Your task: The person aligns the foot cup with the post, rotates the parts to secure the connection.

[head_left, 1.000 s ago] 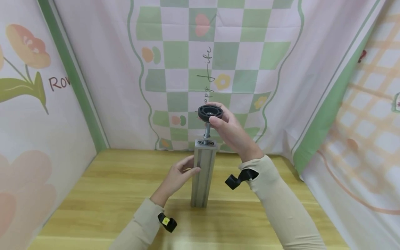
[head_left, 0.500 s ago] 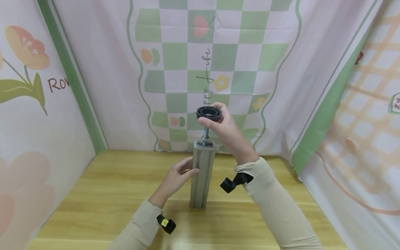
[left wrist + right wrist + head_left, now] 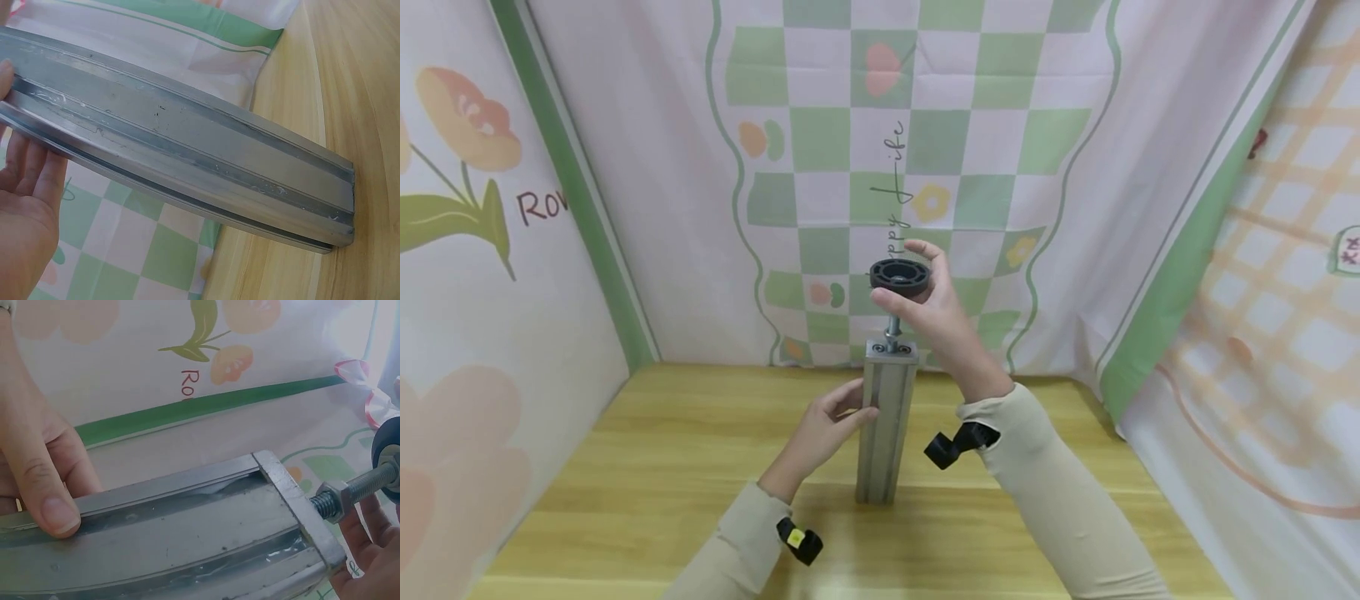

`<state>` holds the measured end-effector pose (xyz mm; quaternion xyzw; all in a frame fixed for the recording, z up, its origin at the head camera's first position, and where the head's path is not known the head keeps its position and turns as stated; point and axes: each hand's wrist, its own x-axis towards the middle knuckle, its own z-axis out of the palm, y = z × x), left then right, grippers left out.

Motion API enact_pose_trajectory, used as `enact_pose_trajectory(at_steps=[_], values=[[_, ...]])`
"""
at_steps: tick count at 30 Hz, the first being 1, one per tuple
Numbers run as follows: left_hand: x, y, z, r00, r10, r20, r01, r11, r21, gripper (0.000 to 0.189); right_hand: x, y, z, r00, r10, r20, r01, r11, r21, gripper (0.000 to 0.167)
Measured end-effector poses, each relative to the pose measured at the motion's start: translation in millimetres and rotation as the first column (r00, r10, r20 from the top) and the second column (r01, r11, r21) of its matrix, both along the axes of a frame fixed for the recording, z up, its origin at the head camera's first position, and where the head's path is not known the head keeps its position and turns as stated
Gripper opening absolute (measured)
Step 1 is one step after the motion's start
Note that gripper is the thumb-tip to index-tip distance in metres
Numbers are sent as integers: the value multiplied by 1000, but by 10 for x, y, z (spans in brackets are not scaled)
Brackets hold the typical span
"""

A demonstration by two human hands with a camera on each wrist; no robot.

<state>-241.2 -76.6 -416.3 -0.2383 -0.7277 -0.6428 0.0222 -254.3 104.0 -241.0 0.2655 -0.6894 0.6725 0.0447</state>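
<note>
Head view: grey grooved aluminium profile stands upright on yellow wooden table, long axis vertical; left hand pinches its left side. Above, black round slotted disc tops a threaded steel bolt; right hand, the nearer, curls round its right side, index raised off the rim. Left wrist view: profile's base meets the table. Right wrist view: silver hex nut sits on the bolt. No container seen.

Silver, black and pastel checks

Post in left hand: silver-grey. Disc in right hand: black; bolt just below it, silver. Sleeves behind the grip: plain beige. Tabletop under it: yellow-tan wood grain. Curtain beyond: green-and-white checks, yellow-orange flowers.
</note>
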Motion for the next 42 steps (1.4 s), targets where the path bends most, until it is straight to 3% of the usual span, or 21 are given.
enact_pose_trajectory(at_steps=[3, 7, 12, 15, 26, 36, 42], values=[[2, 5, -6, 1000, 5, 2, -5, 1000, 2, 48, -36, 38, -36, 998, 40, -55, -39, 999, 24, 108], [2, 6, -19, 1000, 14, 9, -14, 1000, 1, 49, -114, 76, -82, 982, 148, -115, -149, 989, 1, 108], [-5, 8, -26, 1000, 15, 15, -15, 1000, -1, 51, -201, 101, -122, 941, 318, -115, -330, 938, -106, 114], [-7, 6, -26, 1000, 14, 15, -14, 1000, -3, 51, -223, 108, -130, 925, 366, -99, -376, 919, -122, 116], [-15, 11, -31, 1000, 5, 6, -5, 1000, -16, 52, -216, 109, -167, 917, 396, -53, -399, 912, -96, 95], [-20, 21, -17, 1000, -1, 5, 1, 1000, -14, 52, -228, 119, -174, 935, 352, -40, -354, 924, -144, 100], [-23, 22, -30, 1000, -2, -10, 1, 1000, -9, 49, -197, 120, -160, 952, 298, -65, -303, 947, -103, 96]])
